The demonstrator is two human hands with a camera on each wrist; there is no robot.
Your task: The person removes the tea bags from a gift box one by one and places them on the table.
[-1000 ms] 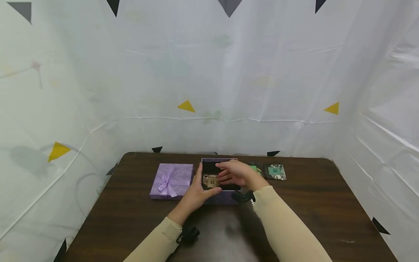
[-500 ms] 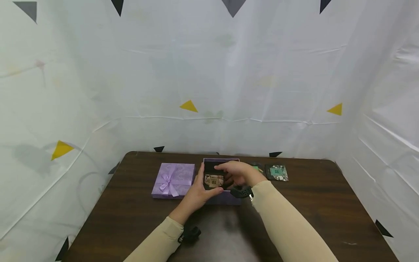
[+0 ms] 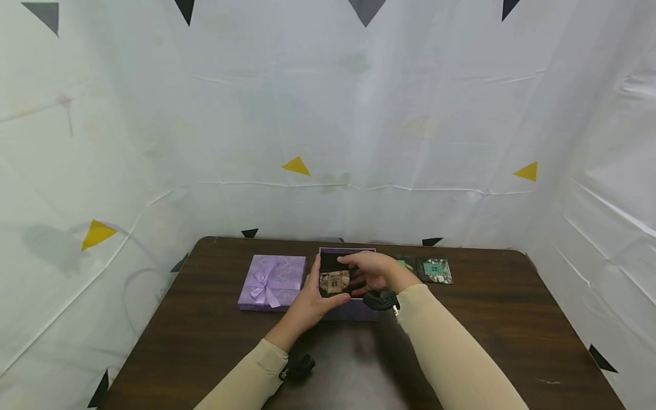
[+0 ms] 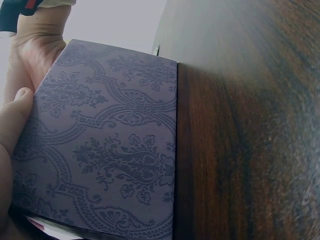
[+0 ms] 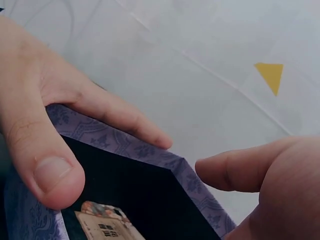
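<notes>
An open purple patterned box (image 3: 353, 310) with a dark inside stands on the table. My left hand (image 3: 306, 299) grips its near left corner. The thumb lies over the near rim and the fingers run along the left wall, as the right wrist view shows. A flat floral packet with a tan label (image 3: 335, 282) lies inside the box at the left. My right hand (image 3: 373, 270) reaches over the right side, its thumb apart from the fingers and its lower fingers loosely bent down into the box. Nothing shows between thumb and fingers; the fingertips are partly hidden.
Left of the box lies its purple lid (image 3: 274, 282) with a ribbon bow. To the right are a dark packet with a teal label (image 3: 434, 270) and one with a green label (image 3: 405, 262), partly behind my right hand. A white curtain hangs behind the table (image 3: 487, 319).
My right hand's fingers have dipped lower into the box and shifted slightly to the right, off the tan packet, which shows more fully now. The left hand keeps its grip on the box.
</notes>
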